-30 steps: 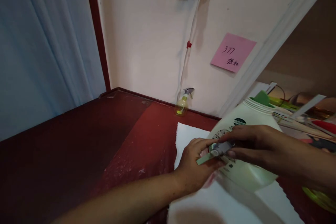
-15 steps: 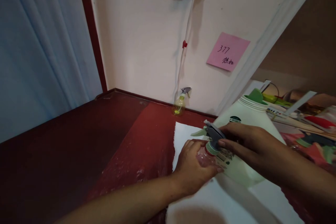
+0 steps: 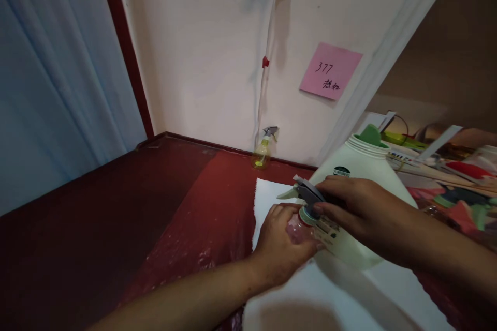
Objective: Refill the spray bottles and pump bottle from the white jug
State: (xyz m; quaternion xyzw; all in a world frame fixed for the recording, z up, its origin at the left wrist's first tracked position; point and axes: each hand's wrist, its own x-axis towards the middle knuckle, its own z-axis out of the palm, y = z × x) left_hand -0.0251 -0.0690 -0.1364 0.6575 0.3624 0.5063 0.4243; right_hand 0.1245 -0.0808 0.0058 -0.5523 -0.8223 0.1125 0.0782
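Note:
My left hand (image 3: 280, 244) is wrapped round a small clear pinkish spray bottle (image 3: 295, 228) standing on a white sheet (image 3: 272, 197). My right hand (image 3: 351, 204) grips the bottle's grey trigger head (image 3: 306, 192), whose pale green trigger points left. Right behind both hands stands a large cream detergent jug (image 3: 363, 165) with a green cap.
A second small yellow spray bottle (image 3: 262, 151) stands against the wall at the back of the red table (image 3: 186, 217). A white cord (image 3: 265, 62) hangs from wall switches, beside a pink sticky note (image 3: 330, 71). Cluttered items (image 3: 446, 170) fill the right side. A blue curtain (image 3: 58, 72) hangs left.
The spray head has turned from lying flat between my hands to standing atop the bottle, trigger pointing left. Both hands stay on the bottle; the view has shifted slightly.

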